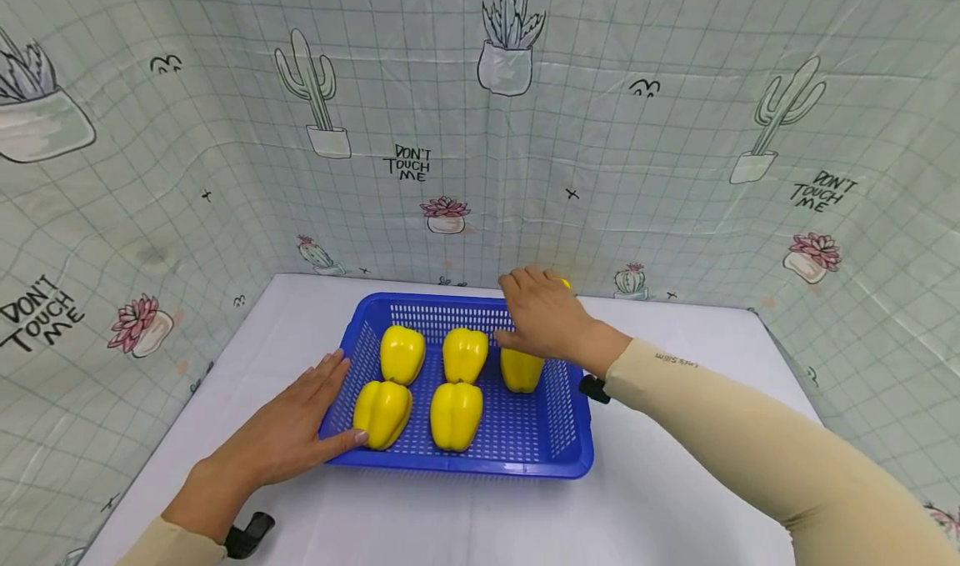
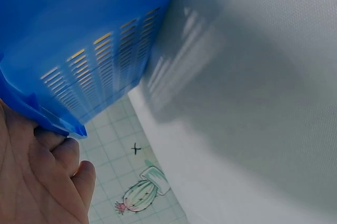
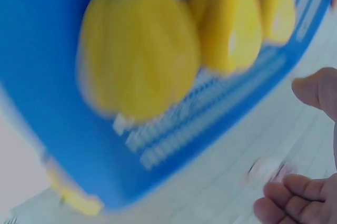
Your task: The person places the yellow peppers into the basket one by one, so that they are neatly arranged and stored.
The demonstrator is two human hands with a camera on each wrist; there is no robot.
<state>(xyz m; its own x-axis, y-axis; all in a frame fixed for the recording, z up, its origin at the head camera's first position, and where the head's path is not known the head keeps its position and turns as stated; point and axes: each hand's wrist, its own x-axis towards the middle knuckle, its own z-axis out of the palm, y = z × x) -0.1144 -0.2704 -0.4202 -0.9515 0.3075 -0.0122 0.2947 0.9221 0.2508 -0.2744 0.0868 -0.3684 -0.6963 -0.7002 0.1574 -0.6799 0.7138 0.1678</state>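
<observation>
Several glossy yellow bell peppers [image 1: 457,416] stand in a blue perforated plastic basket [image 1: 517,468]. Along the basket's left rim lie the straight fingers of my left hand [image 1: 288,420]; its thumb reaches over the front left corner beside the nearest pepper [image 1: 383,413]. In the left wrist view its fingers touch the rim's underside. Above the back right of the basket is my right hand [image 1: 546,320], partly covering the rightmost pepper [image 1: 521,374]. The right wrist view shows thumb and fingers [image 3: 300,195] apart, nothing between them. That view is blurred.
Behind the basket's back right side, a small yellow thing [image 1: 564,283] shows past my right hand, mostly hidden. The basket stands on a white-covered table [image 1: 660,466]. Hanging sheets [image 1: 585,149] with printed cacti and a grid enclose the back and sides.
</observation>
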